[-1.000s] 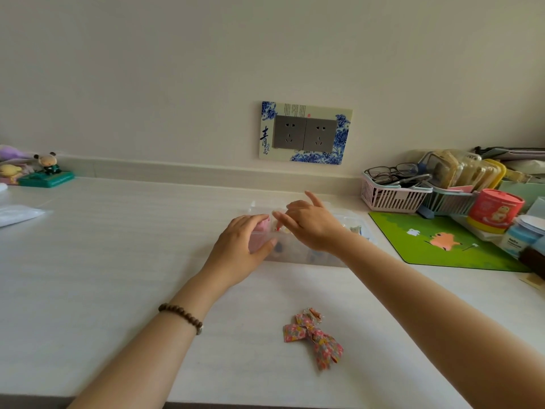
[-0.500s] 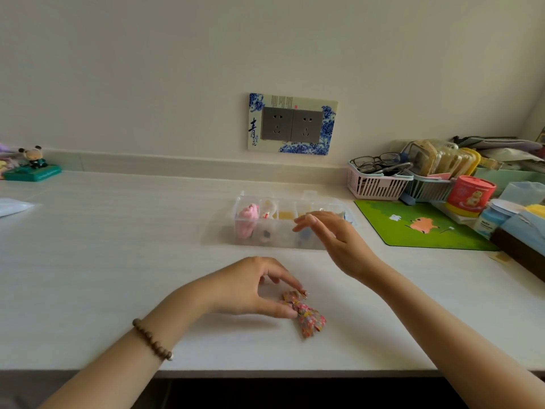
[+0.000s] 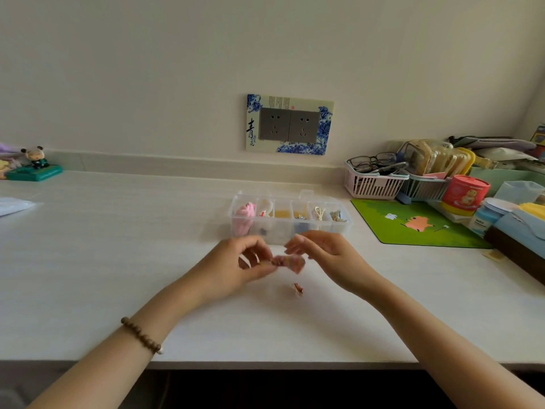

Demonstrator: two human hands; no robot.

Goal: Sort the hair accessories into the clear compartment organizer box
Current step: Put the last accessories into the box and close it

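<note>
While the floral bow (image 3: 290, 262) is pinched by the left hand (image 3: 236, 268) with the right hand (image 3: 327, 255) spread loosely beside it, the bow could be dropped short of the organizer box (image 3: 343, 224).

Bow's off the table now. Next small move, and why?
Probably carry the bow forward to the organizer box just behind the hands. The left hand pinches it above the table, the right hand is open beside it, and a small clip is left on the table.
</note>
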